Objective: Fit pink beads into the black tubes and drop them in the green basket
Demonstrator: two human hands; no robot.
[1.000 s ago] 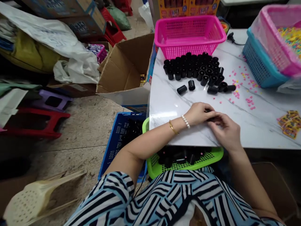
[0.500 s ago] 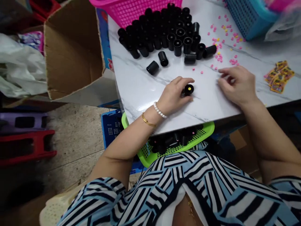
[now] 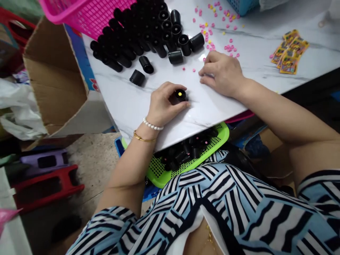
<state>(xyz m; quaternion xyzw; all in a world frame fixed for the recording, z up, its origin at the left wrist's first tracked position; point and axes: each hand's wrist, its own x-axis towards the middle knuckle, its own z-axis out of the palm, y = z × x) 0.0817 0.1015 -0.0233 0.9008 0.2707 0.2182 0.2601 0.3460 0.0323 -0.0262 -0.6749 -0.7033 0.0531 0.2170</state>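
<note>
My left hand (image 3: 164, 102), with a pearl bracelet and a gold bangle at the wrist, grips a small black plastic cylinder (image 3: 180, 99) between thumb and fingers. The cylinder stands upright on the table, a yellow round piece (image 3: 180, 94) in the middle of its top. To its right, my right hand (image 3: 221, 72) rests on the table with curled fingers, thumb close to the forefinger. Whatever its fingertips hold, if anything, is hidden. Just left of those fingertips lies a small pink piece (image 3: 194, 70). Two black cylinders (image 3: 137, 77) lie on their sides beyond my left hand.
Many black cylinders (image 3: 159, 47) stand crowded before a pink basket (image 3: 87, 17). Pink and yellow pieces (image 3: 209, 32) lie scattered near a blue basket (image 3: 243, 6). Orange printed cards (image 3: 289, 53) are at right. A green basket (image 3: 224, 134) with black cylinders sits below the table edge; a cardboard box (image 3: 53, 78) stands left.
The view has shifted, so the table appears further left. My right hand has moved left, nearer to the held cylinder. My left hand still holds the cylinder with its yellow piece.
</note>
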